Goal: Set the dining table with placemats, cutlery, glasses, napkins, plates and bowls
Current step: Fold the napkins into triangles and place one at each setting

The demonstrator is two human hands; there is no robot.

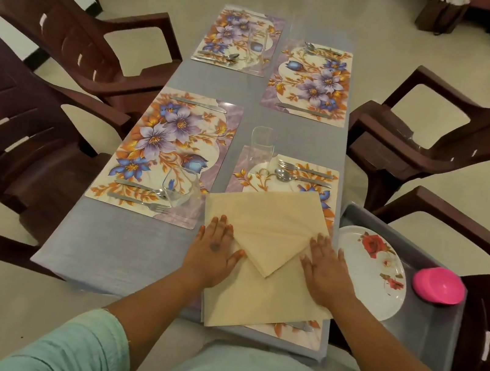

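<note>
A cream napkin (272, 247), its top corner folded down into a point, lay flat over the floral placemat (287, 172) at the tabletop's near right corner, a fork (304, 169) and spoon (301, 178) on that mat's far end.

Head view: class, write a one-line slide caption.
Both hands press a folded napkin flat on a placemat.
</note>
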